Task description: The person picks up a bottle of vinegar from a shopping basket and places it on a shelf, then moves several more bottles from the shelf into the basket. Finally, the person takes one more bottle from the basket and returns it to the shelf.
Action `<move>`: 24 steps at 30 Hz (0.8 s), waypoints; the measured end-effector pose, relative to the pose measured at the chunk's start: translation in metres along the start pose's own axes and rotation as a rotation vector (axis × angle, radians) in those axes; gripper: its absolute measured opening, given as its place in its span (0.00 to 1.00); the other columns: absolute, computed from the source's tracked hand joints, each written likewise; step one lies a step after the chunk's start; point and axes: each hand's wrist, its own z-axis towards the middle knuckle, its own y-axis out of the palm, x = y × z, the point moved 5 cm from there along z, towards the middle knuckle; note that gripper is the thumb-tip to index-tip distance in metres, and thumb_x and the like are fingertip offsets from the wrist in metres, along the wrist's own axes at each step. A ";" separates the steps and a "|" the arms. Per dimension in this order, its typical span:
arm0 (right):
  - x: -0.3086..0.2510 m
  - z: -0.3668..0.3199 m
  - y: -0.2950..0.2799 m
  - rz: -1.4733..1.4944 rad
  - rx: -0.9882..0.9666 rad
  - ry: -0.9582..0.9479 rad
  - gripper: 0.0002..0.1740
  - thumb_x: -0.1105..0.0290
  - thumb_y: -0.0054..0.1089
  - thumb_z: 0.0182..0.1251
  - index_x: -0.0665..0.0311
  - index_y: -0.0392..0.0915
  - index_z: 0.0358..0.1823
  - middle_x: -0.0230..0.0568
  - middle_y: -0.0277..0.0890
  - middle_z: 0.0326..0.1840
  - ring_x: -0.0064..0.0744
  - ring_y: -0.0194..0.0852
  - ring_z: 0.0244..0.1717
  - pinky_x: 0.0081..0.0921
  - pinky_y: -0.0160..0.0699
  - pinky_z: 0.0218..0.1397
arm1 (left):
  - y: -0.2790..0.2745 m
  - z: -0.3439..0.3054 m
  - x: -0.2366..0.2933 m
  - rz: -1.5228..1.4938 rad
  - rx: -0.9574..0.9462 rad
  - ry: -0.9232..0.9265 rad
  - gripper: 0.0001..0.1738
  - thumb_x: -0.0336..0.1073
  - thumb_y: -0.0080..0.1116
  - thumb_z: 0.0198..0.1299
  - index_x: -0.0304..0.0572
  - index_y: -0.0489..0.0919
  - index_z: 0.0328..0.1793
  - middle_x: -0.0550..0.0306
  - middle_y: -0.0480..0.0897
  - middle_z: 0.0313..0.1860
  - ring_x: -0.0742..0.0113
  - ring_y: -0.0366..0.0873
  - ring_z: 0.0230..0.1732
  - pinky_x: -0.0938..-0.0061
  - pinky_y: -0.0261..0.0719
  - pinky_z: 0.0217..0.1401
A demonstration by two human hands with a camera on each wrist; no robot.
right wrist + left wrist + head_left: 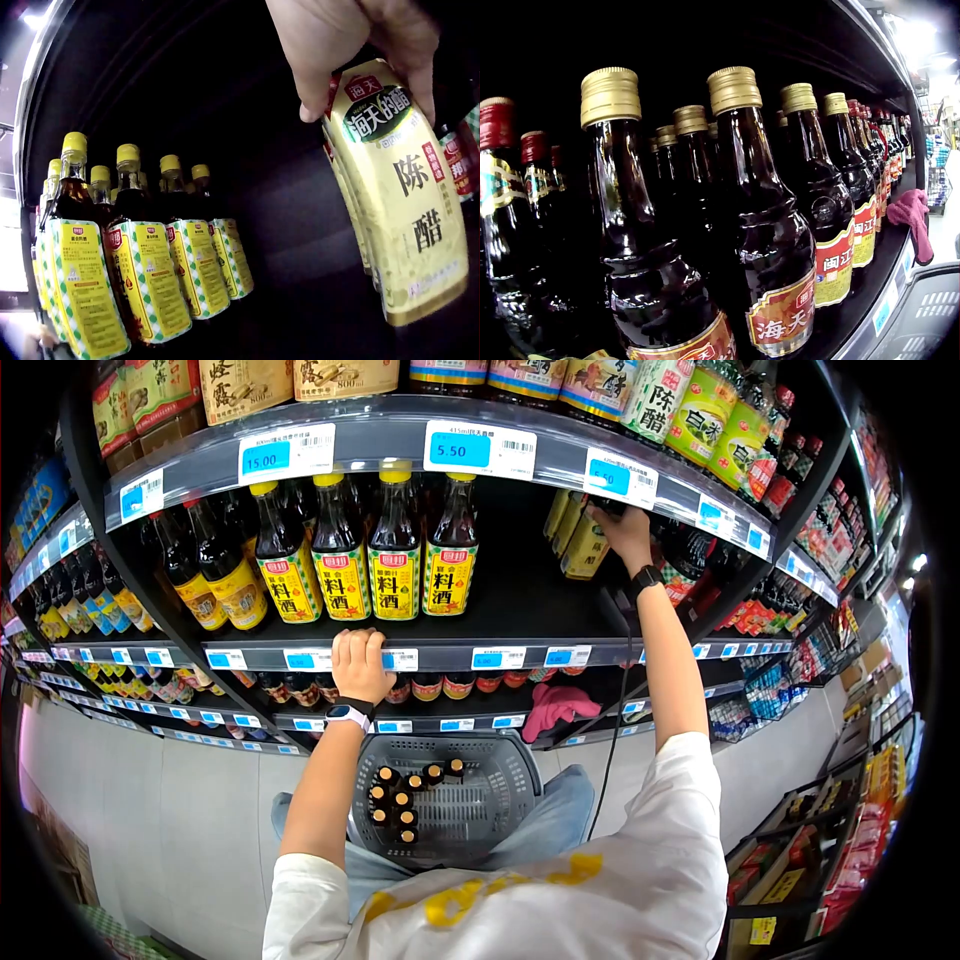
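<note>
My right hand (627,535) reaches into the middle shelf and grips a vinegar bottle (409,202) by its top, thumb on one side and fingers on the other. The bottle has a cream label with large black characters and leans slightly; more of the same kind stand tight behind it, partly hidden. My left hand (362,665) holds the front edge (440,657) of that shelf, fingers bent over it. Just behind this edge stand cooking wine bottles (395,560) with yellow caps and yellow labels. The left hand itself is out of sight in the left wrist view.
A grey basket (470,750) with several gold-capped dark bottles (402,798) stands between the knees. Dark sauce bottles (772,247) fill the lower shelf. A pink cloth (560,707) hangs at its front edge. The upper shelf rail (385,445) runs above the right hand.
</note>
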 end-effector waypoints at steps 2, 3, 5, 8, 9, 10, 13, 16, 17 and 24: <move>-0.001 0.000 -0.001 -0.044 0.037 0.000 0.27 0.59 0.72 0.52 0.71 0.75 0.46 0.53 0.81 0.36 0.45 0.83 0.35 0.33 0.79 0.40 | 0.000 0.000 0.000 0.006 0.010 0.013 0.30 0.27 0.61 0.28 0.44 0.73 0.46 0.53 0.75 0.44 0.51 0.71 0.50 0.54 0.67 0.62; 0.000 0.000 0.000 -0.025 0.041 0.006 0.27 0.59 0.72 0.52 0.71 0.75 0.46 0.52 0.81 0.37 0.45 0.83 0.34 0.34 0.79 0.40 | 0.000 0.000 0.000 0.005 0.011 0.014 0.30 0.27 0.61 0.28 0.44 0.73 0.46 0.53 0.75 0.44 0.50 0.71 0.50 0.54 0.67 0.62; 0.003 -0.002 0.002 0.006 0.026 0.049 0.34 0.57 0.72 0.52 0.72 0.69 0.54 0.57 0.79 0.42 0.48 0.82 0.36 0.35 0.79 0.42 | 0.001 0.000 0.000 0.031 0.013 0.027 0.30 0.28 0.61 0.27 0.42 0.71 0.46 0.51 0.73 0.45 0.50 0.71 0.50 0.53 0.66 0.63; 0.036 -0.009 0.017 -0.064 -0.011 0.119 0.58 0.47 0.72 0.48 0.78 0.50 0.69 0.74 0.61 0.62 0.65 0.59 0.65 0.45 0.64 0.64 | 0.001 -0.001 -0.001 0.011 -0.049 -0.018 0.34 0.28 0.63 0.26 0.45 0.72 0.50 0.51 0.73 0.48 0.48 0.69 0.54 0.53 0.64 0.65; 0.025 -0.023 0.016 -0.120 0.065 0.037 0.57 0.49 0.71 0.50 0.78 0.49 0.69 0.74 0.59 0.63 0.66 0.57 0.65 0.45 0.62 0.65 | 0.000 -0.002 -0.001 0.012 -0.043 -0.013 0.35 0.29 0.64 0.25 0.45 0.72 0.50 0.51 0.72 0.48 0.47 0.69 0.55 0.53 0.64 0.65; -0.003 -0.042 0.008 -0.171 0.136 -0.049 0.55 0.51 0.70 0.52 0.78 0.49 0.70 0.75 0.57 0.65 0.67 0.55 0.66 0.46 0.61 0.66 | 0.001 -0.001 -0.002 0.016 -0.039 -0.013 0.36 0.29 0.65 0.24 0.46 0.72 0.51 0.51 0.72 0.49 0.46 0.68 0.56 0.53 0.63 0.65; -0.087 -0.114 -0.003 -0.187 0.207 -0.305 0.34 0.63 0.66 0.57 0.73 0.64 0.61 0.61 0.66 0.60 0.59 0.62 0.62 0.45 0.64 0.62 | -0.004 0.003 0.000 0.026 -0.016 0.001 0.34 0.30 0.65 0.26 0.46 0.73 0.49 0.53 0.73 0.46 0.51 0.70 0.52 0.56 0.65 0.64; -0.138 -0.208 0.015 0.148 0.092 -0.330 0.11 0.75 0.63 0.55 0.67 0.76 0.40 0.46 0.76 0.45 0.47 0.72 0.49 0.38 0.70 0.53 | -0.006 0.004 0.001 0.009 -0.017 0.011 0.33 0.30 0.65 0.25 0.47 0.73 0.48 0.56 0.73 0.44 0.52 0.71 0.51 0.57 0.66 0.63; -0.144 -0.238 0.031 0.290 -0.029 -0.356 0.05 0.80 0.62 0.53 0.66 0.76 0.32 0.42 0.78 0.37 0.42 0.74 0.39 0.33 0.72 0.47 | -0.006 0.004 0.001 0.020 0.007 0.019 0.33 0.29 0.65 0.25 0.47 0.73 0.47 0.57 0.73 0.43 0.53 0.71 0.50 0.58 0.67 0.63; -0.105 -0.508 0.220 0.383 -0.985 0.074 0.08 0.72 0.57 0.57 0.62 0.77 0.39 0.47 0.79 0.34 0.51 0.79 0.37 0.43 0.78 0.39 | -0.001 0.002 -0.002 0.051 0.055 0.056 0.30 0.29 0.63 0.26 0.47 0.73 0.45 0.58 0.74 0.43 0.54 0.71 0.48 0.56 0.68 0.61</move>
